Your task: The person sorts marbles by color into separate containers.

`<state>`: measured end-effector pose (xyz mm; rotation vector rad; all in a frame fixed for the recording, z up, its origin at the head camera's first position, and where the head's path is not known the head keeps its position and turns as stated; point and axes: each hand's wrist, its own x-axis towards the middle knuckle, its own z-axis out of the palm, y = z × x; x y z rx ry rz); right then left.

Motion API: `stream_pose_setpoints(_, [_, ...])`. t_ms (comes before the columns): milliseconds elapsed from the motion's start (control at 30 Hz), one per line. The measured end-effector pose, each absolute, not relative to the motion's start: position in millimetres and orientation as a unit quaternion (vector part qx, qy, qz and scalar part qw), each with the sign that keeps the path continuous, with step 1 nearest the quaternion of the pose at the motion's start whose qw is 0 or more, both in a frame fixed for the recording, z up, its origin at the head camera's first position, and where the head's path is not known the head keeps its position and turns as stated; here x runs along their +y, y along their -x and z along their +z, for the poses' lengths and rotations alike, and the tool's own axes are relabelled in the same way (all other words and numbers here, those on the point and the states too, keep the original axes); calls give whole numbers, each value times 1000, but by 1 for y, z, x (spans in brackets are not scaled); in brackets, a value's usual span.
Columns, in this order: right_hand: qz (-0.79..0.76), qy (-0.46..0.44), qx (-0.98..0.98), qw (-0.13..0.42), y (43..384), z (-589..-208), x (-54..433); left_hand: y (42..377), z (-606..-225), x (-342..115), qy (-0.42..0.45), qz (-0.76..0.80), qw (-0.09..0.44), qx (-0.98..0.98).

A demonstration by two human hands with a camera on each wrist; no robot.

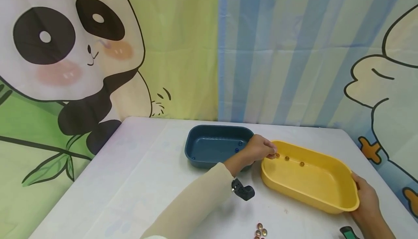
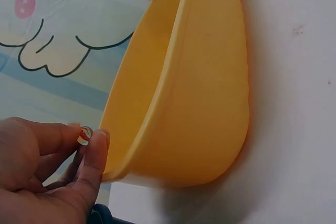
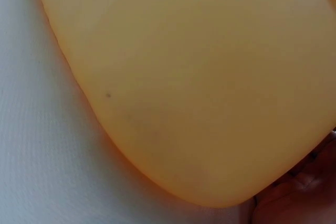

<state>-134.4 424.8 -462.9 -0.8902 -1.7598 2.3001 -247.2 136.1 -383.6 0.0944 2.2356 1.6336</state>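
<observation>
Cream sleeve: covering our left arm, spanning the white counter.
Left hand: we are pinching a clear-and-orange glass marble beside the left rim of the yellow tray.
Right hand: we are grasping that tray by its right end.
Amber marbles: lying inside the yellow tray, toward its left end.
Dark blue tray: standing left of the yellow one, holding blue marbles.
Loose marbles: clustering on the counter.

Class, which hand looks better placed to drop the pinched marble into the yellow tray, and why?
Left, most likely: the left hand pinches a marble beside the rim of the yellow tray, while the right hand holds the tray's opposite end and seems better used steadying it.
</observation>
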Motion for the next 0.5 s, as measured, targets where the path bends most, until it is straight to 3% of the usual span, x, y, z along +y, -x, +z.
stream_pose_setpoints(500, [773,285,-564,55,134,-464,425,249,-384,138,-21,578,171,798])
